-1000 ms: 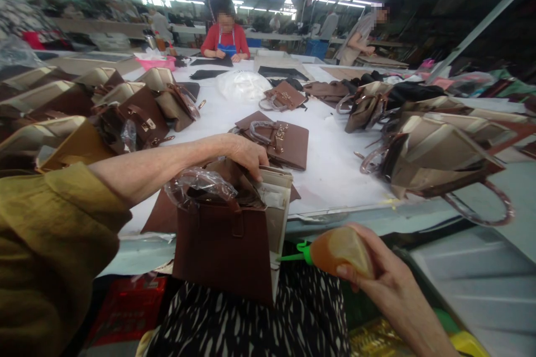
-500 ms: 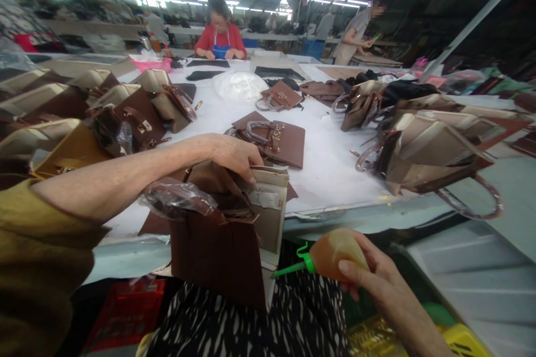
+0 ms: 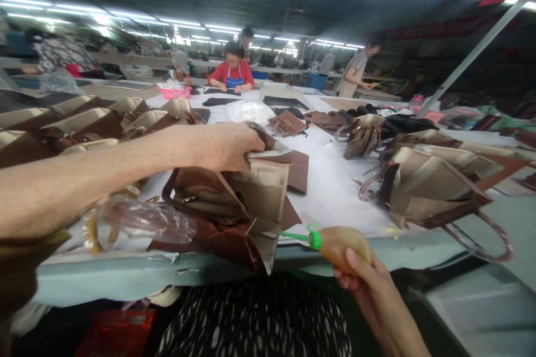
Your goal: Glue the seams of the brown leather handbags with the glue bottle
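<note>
My left hand (image 3: 228, 146) is closed on the top edge of a brown handbag (image 3: 234, 206) with a beige lining, which is tipped over onto the near edge of the white table (image 3: 335, 189). Clear plastic wrap (image 3: 138, 220) covers the bag's handle under my forearm. My right hand (image 3: 368, 284) grips an amber squeeze bottle (image 3: 341, 245) with a green nozzle that points left, close to the bag's lower corner.
Several brown and beige handbags (image 3: 422, 184) stand along the right and left (image 3: 84, 122) of the table. A flat brown bag (image 3: 297, 170) lies beyond mine. A person in red (image 3: 232, 72) sits at the far end; another person (image 3: 355, 70) stands to the right.
My left hand has lifted the bag from my lap and tipped it onto the table edge. The bottle in my right hand has moved up toward the bag. The view has tilted upward.
</note>
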Demonstrator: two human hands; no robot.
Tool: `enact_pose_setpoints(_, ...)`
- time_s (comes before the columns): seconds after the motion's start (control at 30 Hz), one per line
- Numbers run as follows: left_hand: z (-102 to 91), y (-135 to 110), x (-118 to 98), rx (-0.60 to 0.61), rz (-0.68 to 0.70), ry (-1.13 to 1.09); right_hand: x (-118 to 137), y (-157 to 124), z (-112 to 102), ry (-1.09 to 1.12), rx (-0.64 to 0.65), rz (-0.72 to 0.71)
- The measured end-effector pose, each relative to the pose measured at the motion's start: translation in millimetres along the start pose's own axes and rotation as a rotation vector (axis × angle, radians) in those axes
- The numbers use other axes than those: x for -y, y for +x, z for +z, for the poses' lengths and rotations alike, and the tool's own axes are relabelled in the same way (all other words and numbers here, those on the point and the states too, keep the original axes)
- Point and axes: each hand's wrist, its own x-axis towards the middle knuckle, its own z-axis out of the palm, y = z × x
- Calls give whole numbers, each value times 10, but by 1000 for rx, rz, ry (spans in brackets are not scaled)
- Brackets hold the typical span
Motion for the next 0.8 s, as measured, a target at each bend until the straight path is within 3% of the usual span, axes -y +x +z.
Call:
enact_pose_setpoints(0.23,720,-177,-221,-12,-89,110,-110,199,121,-148,-30,-126)
enact_pose_setpoints(0.33,920,-241,-276,-16,-110,92,-163,239,147,-234,-32,-157)
enact_pose_setpoints(0.5,1019,-326,-335,-39,-144,90,-254,312,185,-375,25,-182)
enact_pose_setpoints(0.8,1153,-394,-351,-135,-115,102,-391,471,172,-439,-11,-189)
